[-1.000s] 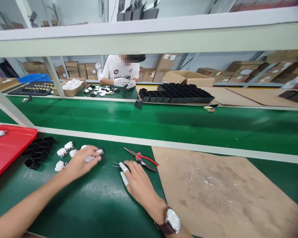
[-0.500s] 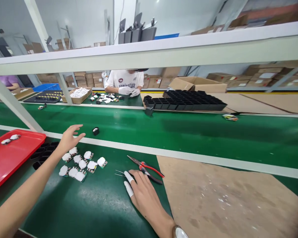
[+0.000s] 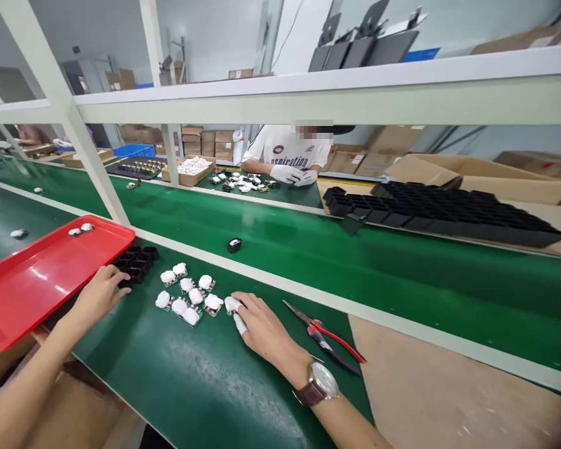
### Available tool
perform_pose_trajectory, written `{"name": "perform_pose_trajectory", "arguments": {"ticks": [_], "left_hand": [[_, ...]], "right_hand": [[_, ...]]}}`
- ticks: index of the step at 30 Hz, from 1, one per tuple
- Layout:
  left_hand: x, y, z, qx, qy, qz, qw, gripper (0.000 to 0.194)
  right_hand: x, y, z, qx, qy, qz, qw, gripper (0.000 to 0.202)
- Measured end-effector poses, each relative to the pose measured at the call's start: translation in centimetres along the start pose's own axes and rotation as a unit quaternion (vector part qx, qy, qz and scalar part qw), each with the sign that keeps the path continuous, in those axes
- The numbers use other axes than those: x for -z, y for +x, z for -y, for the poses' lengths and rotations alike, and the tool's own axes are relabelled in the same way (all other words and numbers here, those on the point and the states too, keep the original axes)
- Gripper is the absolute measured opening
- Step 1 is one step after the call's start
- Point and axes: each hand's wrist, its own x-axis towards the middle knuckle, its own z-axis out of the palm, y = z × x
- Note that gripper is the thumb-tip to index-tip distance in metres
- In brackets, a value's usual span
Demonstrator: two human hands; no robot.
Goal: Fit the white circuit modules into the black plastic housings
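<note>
The right hand's fingers (image 3: 234, 304), two of them capped in white covers, bend down onto a small white-topped circuit board (image 3: 229, 310); they touch it, but whether they pinch it cannot be told, as the hand covers part of it. The left hand's fingers (image 3: 113, 272) curve at the near end of a group of black cases (image 3: 139, 262), thumb and forefinger parted around the edge of one; whether they grip it cannot be made out. Behind those fingers, the right hand (image 3: 264, 330) lies low over the green table (image 3: 191, 374), a watch (image 3: 322, 380) on its wrist, and the left hand (image 3: 98, 293) reaches in just beside a red tray (image 3: 32, 274) that carries two white-topped pieces (image 3: 81, 229). Between the hands sits a loose cluster of white-topped boards (image 3: 187, 299). To the right of the right hand, pliers (image 3: 327, 340) with red and black handles rest near a brown cardboard sheet (image 3: 411, 374). Beyond the pale rail, a single black case (image 3: 234, 245) stands on the green strip (image 3: 285, 240). Across it, a co-worker's white-gloved hands (image 3: 287, 174) meet between a heap of parts (image 3: 245, 181) and a broad block of black cases (image 3: 449, 209).
</note>
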Motion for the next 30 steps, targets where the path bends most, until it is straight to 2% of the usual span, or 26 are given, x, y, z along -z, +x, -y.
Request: {"name": "perform_pose_trajectory", "arguments": {"ticks": [2,4,6,8,11,14,16,18,20,22,23,27,30], "left_hand": [[-0.5,-0.2,0.1,-0.019,-0.002,-0.004,1.000,0.041],[-0.6,0.0,0.3,-0.038,-0.004,0.003,0.999,0.037],[-0.2,0.3,0.2,-0.046,-0.004,0.011,0.999,0.036],[0.8,0.4,-0.8,-0.047,-0.020,0.004,0.999,0.036],[3.0,0.1,-5.0,-0.076,-0.101,-0.030,0.992,0.025],[4.1,-0.5,-11.6,-0.157,-0.222,-0.017,0.962,0.009],[3.3,-0.5,-16.0,-0.222,-0.293,0.037,0.929,0.009],[1.7,-0.4,-19.2,-0.261,-0.338,0.087,0.900,0.011],[-0.3,0.0,-21.0,-0.279,-0.364,0.111,0.882,0.010],[-2.0,0.4,-21.8,-0.280,-0.376,0.113,0.876,0.010],[-2.7,0.6,-21.9,-0.273,-0.379,0.114,0.877,0.019],[-3.8,0.9,-21.9,-0.200,-0.398,0.158,0.881,0.082],[-3.8,0.7,-22.0,-0.163,-0.415,0.196,0.873,0.099]], "right_hand": [[0.1,-0.7,0.5,-0.019,-0.008,0.000,1.000,0.023],[0.1,-1.7,0.9,-0.025,-0.014,-0.014,0.999,0.027],[0.0,-2.7,1.0,-0.007,-0.017,-0.040,0.999,0.028],[-0.2,-3.4,1.2,0.023,-0.016,-0.059,0.998,0.029],[-0.2,-4.0,1.7,0.042,-0.006,-0.057,0.997,0.026],[0.2,-4.9,2.6,0.030,-0.001,-0.054,0.998,0.018],[0.4,-5.9,3.1,0.024,0.010,-0.070,0.997,0.021],[0.4,-7.3,3.3,0.022,0.036,-0.088,0.995,0.028],[0.5,-8.9,3.3,0.013,0.068,-0.103,0.992,0.032],[0.9,-10.3,3.1,-0.017,0.099,-0.127,0.987,0.033],[1.2,-10.9,3.1,-0.034,0.113,-0.145,0.982,0.032],[2.7,-12.0,3.7,-0.068,0.153,-0.209,0.963,0.035],[3.5,-11.5,4.4,-0.053,0.156,-0.224,0.960,0.041]]}}
